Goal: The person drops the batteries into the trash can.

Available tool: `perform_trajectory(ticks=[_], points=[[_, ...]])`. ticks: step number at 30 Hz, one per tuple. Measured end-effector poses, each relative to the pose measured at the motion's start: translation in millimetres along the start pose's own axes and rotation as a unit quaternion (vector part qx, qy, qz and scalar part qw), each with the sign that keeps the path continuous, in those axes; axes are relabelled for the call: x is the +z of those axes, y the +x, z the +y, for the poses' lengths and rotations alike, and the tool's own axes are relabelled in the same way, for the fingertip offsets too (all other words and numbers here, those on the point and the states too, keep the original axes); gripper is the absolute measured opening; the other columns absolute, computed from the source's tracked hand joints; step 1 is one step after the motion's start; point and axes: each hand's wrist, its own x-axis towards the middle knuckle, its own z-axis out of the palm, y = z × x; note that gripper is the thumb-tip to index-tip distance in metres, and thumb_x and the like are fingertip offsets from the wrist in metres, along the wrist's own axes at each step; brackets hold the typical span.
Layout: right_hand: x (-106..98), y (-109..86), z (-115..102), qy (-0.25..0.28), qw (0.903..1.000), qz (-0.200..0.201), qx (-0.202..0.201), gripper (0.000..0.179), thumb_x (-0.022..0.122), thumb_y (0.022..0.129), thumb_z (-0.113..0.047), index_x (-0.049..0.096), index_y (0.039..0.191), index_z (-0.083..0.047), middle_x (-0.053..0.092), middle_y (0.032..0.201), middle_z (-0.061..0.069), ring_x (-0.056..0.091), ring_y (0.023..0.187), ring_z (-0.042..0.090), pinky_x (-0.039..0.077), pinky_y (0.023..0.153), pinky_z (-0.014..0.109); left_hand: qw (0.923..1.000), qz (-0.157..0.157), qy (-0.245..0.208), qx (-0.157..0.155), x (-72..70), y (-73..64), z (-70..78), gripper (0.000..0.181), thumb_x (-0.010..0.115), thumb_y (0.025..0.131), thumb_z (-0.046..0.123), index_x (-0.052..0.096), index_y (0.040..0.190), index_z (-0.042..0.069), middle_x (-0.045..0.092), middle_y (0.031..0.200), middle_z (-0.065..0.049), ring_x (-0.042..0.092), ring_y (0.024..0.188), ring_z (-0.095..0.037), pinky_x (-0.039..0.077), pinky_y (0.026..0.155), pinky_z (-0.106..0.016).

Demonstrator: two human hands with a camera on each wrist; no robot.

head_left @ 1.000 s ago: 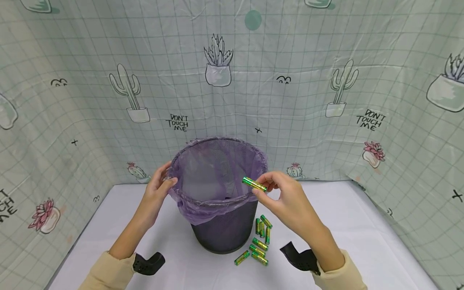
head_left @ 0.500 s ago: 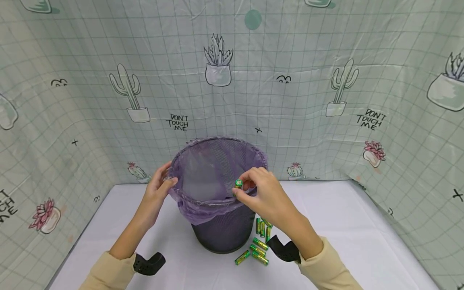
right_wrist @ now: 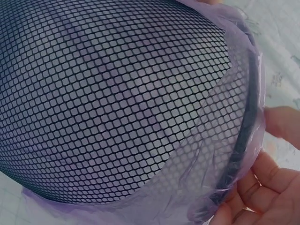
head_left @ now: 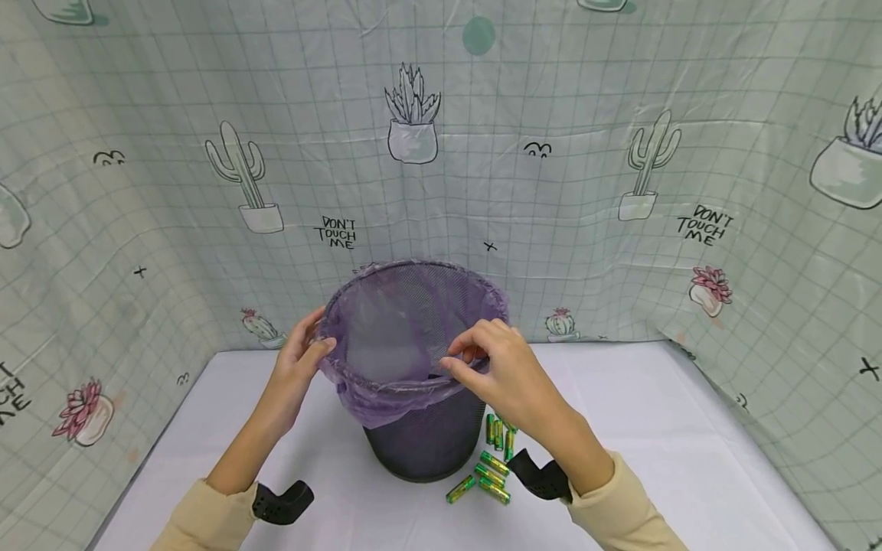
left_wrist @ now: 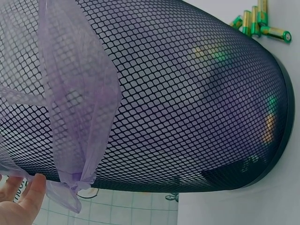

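Note:
A black mesh wastebasket (head_left: 423, 444) stands upright, lined with a thin purple bin bag (head_left: 396, 404) folded over its rim. My left hand (head_left: 292, 375) grips the rim at the left, thumb on the bag's edge. Over the near right part of the rim hovers my right hand (head_left: 499, 367), thumb and forefinger apart, fingers bent, no battery visible between them. In the right wrist view, its fingers (right_wrist: 269, 190) lie beside the bagged rim. Through the mesh in the left wrist view, blurred green and gold patches (left_wrist: 220, 54) show.
Several green and gold batteries (head_left: 492, 463) lie on the white tabletop (head_left: 620, 428), right of the basket's base. A hanging cloth (head_left: 441, 199) with a printed grid and cacti encloses the back and sides. Black curved mounts (head_left: 282, 503) sit at both wrists.
My right hand moved left over the basket with a battery, turning it on end. Now the battery is gone from its fingers. My left hand stays on the rim.

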Motion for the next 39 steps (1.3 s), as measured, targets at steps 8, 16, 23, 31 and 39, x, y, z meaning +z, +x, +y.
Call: perform_trajectory(ticks=[8, 16, 23, 31, 39], points=[[-5, -6.1, 5, 0.029, 0.9988, 0.039, -0.004, 0.005, 0.068, 0.084, -0.011, 0.064, 0.084, -0.010, 0.058, 0.081, -0.006, 0.051, 0.080, 0.010, 0.047, 0.069, 0.022, 1.0000, 0.001, 0.002, -0.003, 0.3, -0.5, 1.3, 0.059, 0.042, 0.097, 0.017, 0.016, 0.149, 0.009, 0.021, 0.150, -0.018, 0.025, 0.137, -0.032, 0.016, 0.112, -0.059], [-10, -23.1, 22, 0.035, 0.9948, 0.095, 0.010, 0.006, 0.067, 0.084, -0.008, 0.064, 0.083, -0.014, 0.056, 0.077, -0.008, 0.051, 0.076, 0.010, 0.043, 0.066, 0.019, 1.0000, -0.001, 0.003, -0.004, 0.4, -0.1, 1.2, 0.059, 0.042, 0.097, 0.018, 0.015, 0.149, 0.009, 0.019, 0.151, -0.018, 0.024, 0.138, -0.033, 0.015, 0.112, -0.059], [-8, -40.8, 44, 0.022, 0.9930, 0.094, 0.068, 0.004, 0.067, 0.084, -0.013, 0.064, 0.086, -0.011, 0.057, 0.079, -0.006, 0.049, 0.075, 0.008, 0.043, 0.068, 0.020, 1.0000, -0.004, 0.000, 0.001, -0.6, 0.0, -0.6, 0.059, 0.042, 0.097, 0.018, 0.015, 0.149, 0.009, 0.020, 0.151, -0.019, 0.026, 0.136, -0.032, 0.016, 0.112, -0.058], [5, -55.8, 71, 0.014, 0.9886, 0.066, 0.135, 0.005, 0.066, 0.086, -0.016, 0.064, 0.087, -0.011, 0.057, 0.077, -0.005, 0.049, 0.073, 0.007, 0.045, 0.070, 0.025, 1.0000, -0.001, -0.002, 0.001, -0.3, -0.7, -1.3, 0.059, 0.042, 0.097, 0.017, 0.015, 0.149, 0.009, 0.019, 0.151, -0.018, 0.025, 0.137, -0.032, 0.016, 0.113, -0.057], [21, -63.4, 96, 0.024, 0.9792, 0.035, 0.198, 0.015, 0.066, 0.085, -0.019, 0.066, 0.094, -0.007, 0.060, 0.080, -0.002, 0.051, 0.075, 0.008, 0.045, 0.069, 0.025, 1.0000, 0.001, 0.001, 0.000, 0.0, -1.3, 0.0, 0.059, 0.041, 0.097, 0.017, 0.015, 0.149, 0.009, 0.017, 0.152, -0.018, 0.022, 0.138, -0.033, 0.016, 0.112, -0.058]])
